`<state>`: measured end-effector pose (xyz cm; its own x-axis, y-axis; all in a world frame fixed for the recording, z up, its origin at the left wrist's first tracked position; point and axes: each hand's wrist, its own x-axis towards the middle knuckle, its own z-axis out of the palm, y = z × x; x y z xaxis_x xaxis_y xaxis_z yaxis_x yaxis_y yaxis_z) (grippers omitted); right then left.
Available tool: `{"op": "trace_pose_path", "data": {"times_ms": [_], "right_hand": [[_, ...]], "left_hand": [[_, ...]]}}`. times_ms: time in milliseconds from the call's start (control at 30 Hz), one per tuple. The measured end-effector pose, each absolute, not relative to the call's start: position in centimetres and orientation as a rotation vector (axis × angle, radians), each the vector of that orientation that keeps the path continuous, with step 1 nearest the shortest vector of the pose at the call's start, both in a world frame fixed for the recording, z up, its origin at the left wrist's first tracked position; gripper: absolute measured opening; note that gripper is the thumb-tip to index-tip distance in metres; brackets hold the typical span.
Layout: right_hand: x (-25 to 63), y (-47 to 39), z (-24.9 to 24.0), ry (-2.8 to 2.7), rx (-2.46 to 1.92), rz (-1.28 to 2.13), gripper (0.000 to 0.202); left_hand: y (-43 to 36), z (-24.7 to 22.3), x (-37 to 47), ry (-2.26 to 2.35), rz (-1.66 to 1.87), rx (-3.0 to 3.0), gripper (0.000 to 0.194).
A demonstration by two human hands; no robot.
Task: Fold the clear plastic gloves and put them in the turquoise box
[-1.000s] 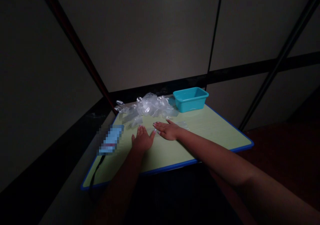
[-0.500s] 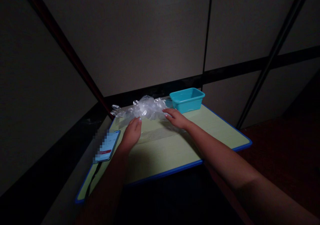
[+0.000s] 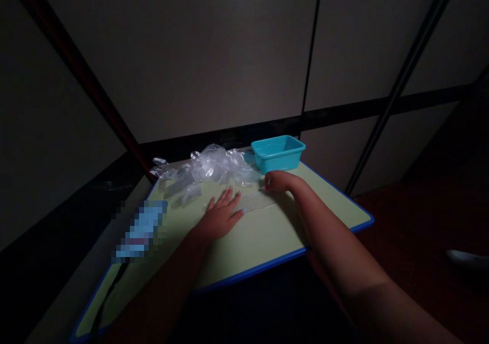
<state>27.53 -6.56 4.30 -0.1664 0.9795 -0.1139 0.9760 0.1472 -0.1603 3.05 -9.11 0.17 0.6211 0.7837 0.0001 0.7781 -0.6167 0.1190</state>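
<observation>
A thin clear plastic piece (image 3: 255, 202) lies flat on the yellow-green table (image 3: 244, 252). My left hand (image 3: 221, 214) rests on its left part with the fingers spread. At its right end, my right hand (image 3: 278, 181) has its fingers pinched together, and what is between them is too small to make out. Behind my hands lies a crumpled heap of clear plastic (image 3: 214, 166). A turquoise basket (image 3: 280, 153) stands at the back right of the table, just beyond my right hand.
On the left side of the table is a phone-like device (image 3: 141, 232), partly blurred out, with a dark strap (image 3: 110, 288) running from it. Cabinet panels (image 3: 221, 59) rise behind the table. A pale object (image 3: 468, 257) is on the dark red floor at the right.
My left hand has moved right and spread flat on the table. My right hand has drawn back from the plastic heap and its fingers have closed. The view has shifted slightly.
</observation>
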Motion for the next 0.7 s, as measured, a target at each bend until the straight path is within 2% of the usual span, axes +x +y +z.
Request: {"op": "trace_pose_path", "data": {"times_ms": [167, 333, 433, 533, 700], "right_hand": [[27.4, -6.7, 4.1, -2.411, -2.056, 0.417, 0.031], [27.3, -6.6, 3.4, -2.449, -2.013, 0.419, 0.023], [27.6, -5.7, 2.2, -2.437, -2.023, 0.358, 0.018], [27.7, -5.0, 1.7, -2.401, -2.022, 0.371, 0.016], [27.3, -6.6, 3.4, -2.424, -2.018, 0.377, 0.022]], "left_hand": [[-8.5, -0.5, 2.6, 1.326, 0.041, 2.694, 0.055], [-8.3, 0.7, 2.1, 1.517, 0.314, 2.685, 0.050], [-7.2, 1.1, 1.0, 1.744, 0.598, 2.604, 0.038], [-6.1, 1.2, -0.4, 1.985, 0.596, 2.479, 0.028], [-5.4, 0.9, -1.8, 1.961, 0.616, 2.411, 0.017]]}}
